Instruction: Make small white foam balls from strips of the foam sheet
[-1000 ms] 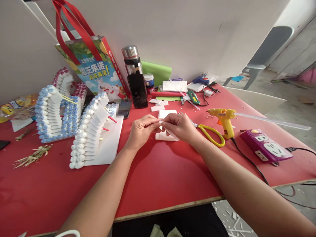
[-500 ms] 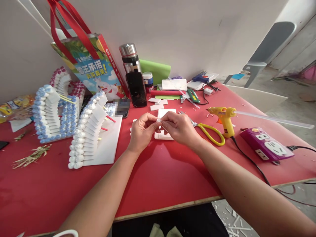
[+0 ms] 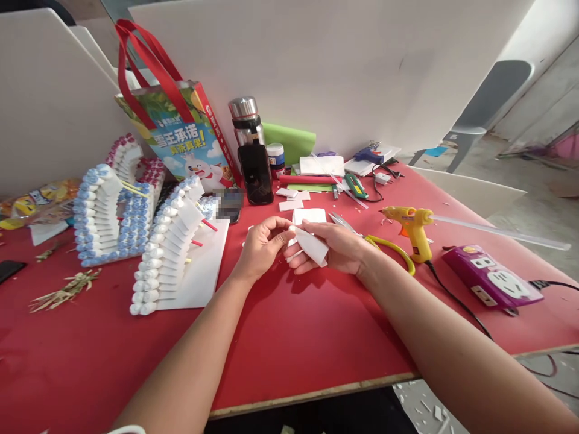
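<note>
Right hand (image 3: 346,247) has opened out since the earlier frame: its fingers, then bunched at the pinch, now extend flat beneath the white sheet piece (image 3: 313,246). Left hand (image 3: 262,250) holds a narrow pinch, thumb against forefinger, on the piece's gathered tip. From that tip the piece flares across the spread right fingers, above the table (image 3: 289,343).

Containers, left to right: a snack packet (image 3: 45,202), contents unclear, lies at the far left. An upright printed bag (image 3: 185,138) with red handles follows; its contents cannot be seen. Next stand a steel flask (image 3: 244,114), capped, and a white-lidded jar (image 3: 275,157), contents not determinable. A black phone (image 3: 256,175) leans in front of the flask, covering its lower part.

Other items, left to right: a dried grass bundle (image 3: 67,289); a curved assembly with blue-and-white tips (image 3: 93,211); a second curved assembly with white tips (image 3: 147,262), on a white board (image 3: 203,283) beside the left forearm. White sheets (image 3: 308,216) lie just behind the hands, partly covered by them. A green cutter (image 3: 356,185) rests farther back. Yellow-handled scissors (image 3: 398,250) lie beyond the right wrist, which partly hides them. A yellow glue gun (image 3: 414,226) and a purple power strip (image 3: 491,274) sit farther right.
</note>
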{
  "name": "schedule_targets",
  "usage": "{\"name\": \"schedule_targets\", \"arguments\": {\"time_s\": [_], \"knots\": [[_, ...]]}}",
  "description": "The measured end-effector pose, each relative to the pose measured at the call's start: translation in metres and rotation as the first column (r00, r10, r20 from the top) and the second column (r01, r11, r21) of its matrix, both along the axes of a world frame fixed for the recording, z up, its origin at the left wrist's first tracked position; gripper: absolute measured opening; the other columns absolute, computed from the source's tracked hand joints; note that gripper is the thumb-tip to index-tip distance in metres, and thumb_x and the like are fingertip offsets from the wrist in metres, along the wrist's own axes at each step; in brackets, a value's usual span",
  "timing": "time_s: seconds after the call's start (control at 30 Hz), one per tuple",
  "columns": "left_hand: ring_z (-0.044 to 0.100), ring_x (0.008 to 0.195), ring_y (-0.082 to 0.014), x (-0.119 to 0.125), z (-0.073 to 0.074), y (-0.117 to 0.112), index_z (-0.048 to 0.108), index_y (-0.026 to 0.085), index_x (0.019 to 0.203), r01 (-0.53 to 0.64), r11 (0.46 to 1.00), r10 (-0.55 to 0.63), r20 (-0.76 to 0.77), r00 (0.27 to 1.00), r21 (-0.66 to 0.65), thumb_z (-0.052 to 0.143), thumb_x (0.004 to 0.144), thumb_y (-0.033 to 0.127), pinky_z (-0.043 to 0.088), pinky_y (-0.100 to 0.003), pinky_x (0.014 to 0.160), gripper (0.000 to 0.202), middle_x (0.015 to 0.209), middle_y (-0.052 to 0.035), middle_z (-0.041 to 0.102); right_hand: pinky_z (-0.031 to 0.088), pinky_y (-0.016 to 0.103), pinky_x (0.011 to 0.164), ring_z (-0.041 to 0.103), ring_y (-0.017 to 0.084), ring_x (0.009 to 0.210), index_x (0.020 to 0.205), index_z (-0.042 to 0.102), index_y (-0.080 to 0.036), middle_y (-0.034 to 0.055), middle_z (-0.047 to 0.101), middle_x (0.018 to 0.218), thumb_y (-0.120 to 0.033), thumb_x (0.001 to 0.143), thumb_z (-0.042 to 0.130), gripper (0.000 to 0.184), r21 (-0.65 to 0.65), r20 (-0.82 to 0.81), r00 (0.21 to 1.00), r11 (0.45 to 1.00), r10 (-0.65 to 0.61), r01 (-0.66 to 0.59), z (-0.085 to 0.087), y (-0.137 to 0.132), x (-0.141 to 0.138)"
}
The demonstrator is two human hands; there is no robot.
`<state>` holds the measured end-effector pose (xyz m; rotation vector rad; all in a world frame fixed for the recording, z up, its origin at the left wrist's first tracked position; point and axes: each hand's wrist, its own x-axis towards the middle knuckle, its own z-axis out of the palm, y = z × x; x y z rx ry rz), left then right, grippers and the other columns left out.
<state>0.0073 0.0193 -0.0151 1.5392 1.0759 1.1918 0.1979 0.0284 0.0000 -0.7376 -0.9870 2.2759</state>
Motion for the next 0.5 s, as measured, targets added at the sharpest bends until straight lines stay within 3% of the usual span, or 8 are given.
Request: {"name": "schedule_targets", "arguments": {"time_s": [0.17, 0.3, 0.4, 0.5], "knots": [[0.054, 0.062, -0.0111, 0.0001, -0.0002, -0.0004, 0.068, 0.018, 0.095, 0.066, 0.995, -0.064, 0.035, 0.997, -0.070, 0.074, 0.083, 0.038, 0.045, -0.023, 0.059, 0.024, 0.075, -0.0006, 0.064, 0.062, 0.039, 0.072, 0.067, 0.017, 0.066, 0.099, 0.067, -0.015, 0.0073, 0.070, 0.082, -0.043, 0.093, 0.063, 0.029, 0.057, 0.001, 0.996, 0.995, -0.087, 0.087, -0.0051, -0.0036, -0.0012], [0.048, 0.056, -0.0095, 0.0015, -0.0001, -0.0007, 0.068, 0.017, 0.091, 0.047, 0.998, -0.047, 0.022, 0.999, -0.034, 0.075, 0.082, 0.038, 0.041, -0.022, 0.055, 0.024, 0.069, 0.0009, 0.060, 0.056, 0.027, 0.058, 0.059, 0.013, 0.058, 0.087, 0.069, -0.014, 0.0032, 0.062, 0.068, -0.046, 0.086, 0.071, 0.032, 0.232, 0.135, 0.980, 0.966, -0.144, 0.110, -0.0077, -0.0016, 0.0008], [0.047, 0.055, -0.0092, 0.0034, -0.0014, -0.0013, 0.068, 0.018, 0.090, 0.034, 0.999, -0.033, 0.035, 0.999, -0.035, 0.075, 0.082, 0.038, 0.039, -0.022, 0.053, 0.023, 0.067, 0.0018, 0.058, 0.041, 0.019, 0.044, 0.054, 0.010, 0.052, 0.079, 0.067, -0.013, -0.0001, 0.056, 0.059, -0.051, 0.084, 0.070, 0.038, 0.434, 0.270, 0.932, 0.895, -0.241, 0.106, -0.0052, -0.0024, -0.0011], [0.047, 0.054, -0.0092, 0.0048, -0.0040, -0.0010, 0.068, 0.018, 0.090, -0.013, 0.999, 0.015, 0.045, 0.999, -0.045, 0.076, 0.081, 0.039, 0.038, -0.022, 0.053, 0.024, 0.064, 0.0026, 0.057, 0.043, 0.020, 0.047, 0.053, 0.009, 0.053, 0.079, 0.067, -0.014, -0.0004, 0.057, 0.061, -0.053, 0.086, 0.066, 0.040, 0.624, 0.353, 0.850, 0.775, -0.392, 0.098, -0.0025, -0.0050, -0.0050]]}}
